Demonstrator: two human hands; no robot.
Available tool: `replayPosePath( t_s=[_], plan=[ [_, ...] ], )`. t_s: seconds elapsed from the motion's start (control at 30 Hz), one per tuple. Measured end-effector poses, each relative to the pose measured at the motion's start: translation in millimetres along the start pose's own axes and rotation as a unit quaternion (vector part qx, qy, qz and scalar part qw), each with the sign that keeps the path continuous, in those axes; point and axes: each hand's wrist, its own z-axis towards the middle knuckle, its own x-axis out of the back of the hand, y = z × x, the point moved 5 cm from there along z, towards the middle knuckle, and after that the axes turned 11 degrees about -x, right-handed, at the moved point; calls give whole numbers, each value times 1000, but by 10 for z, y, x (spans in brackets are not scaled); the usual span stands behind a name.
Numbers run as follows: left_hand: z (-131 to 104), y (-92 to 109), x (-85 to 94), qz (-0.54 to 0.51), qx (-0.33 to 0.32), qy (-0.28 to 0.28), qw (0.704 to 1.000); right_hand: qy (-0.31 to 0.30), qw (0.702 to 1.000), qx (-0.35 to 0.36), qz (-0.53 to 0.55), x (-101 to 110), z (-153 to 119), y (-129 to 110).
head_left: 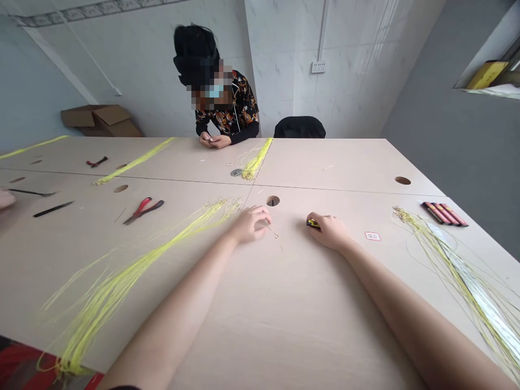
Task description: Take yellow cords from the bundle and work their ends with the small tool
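Note:
My left hand (pixel 249 225) hovers just over the table with its fingers pinched. From the fingertips sticks out a thin strand with a small gold-coloured loop (pixel 277 236) at its end. My right hand (pixel 331 232) rests on the table to the right, curled round a small black-and-yellow object (pixel 312 222) whose kind I cannot make out. Left of my left hand lies a long bundle of yellow strands (pixel 162 249) with gold-coloured ends. Beyond my hands is a round hole (pixel 273 201) in the table.
Red-handled pliers (pixel 142 210) and a black tweezer-like tool (pixel 53 209) lie left. At right are another strand bundle (pixel 439 260), several black-and-red sticks (pixel 444 214) and a small label (pixel 372 236). Opposite sits a co-worker (pixel 244 103); another person's hand (pixel 6 199) shows at left.

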Motion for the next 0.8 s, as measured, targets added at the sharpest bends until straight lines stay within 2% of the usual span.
replayPosePath(
  t_s=[0.13,0.4,0.53,0.7,0.8],
  plan=[
    [15,29,-16,37,10,-20,999,-2,1000,-3,-3,1,1,-2],
    [111,163,-28,71,-7,-103,992,8,1000,2,-4,-23,21,12],
    [119,204,-56,96,-22,-125,987,9,1000,3,2,-20,16,9],
    [152,295,-146,78,-46,-89,992,12,1000,6,15,-10,10,5],
    [206,412,-200,48,-42,-35,997,4,992,54,113,13,-14,-24]
  ],
)
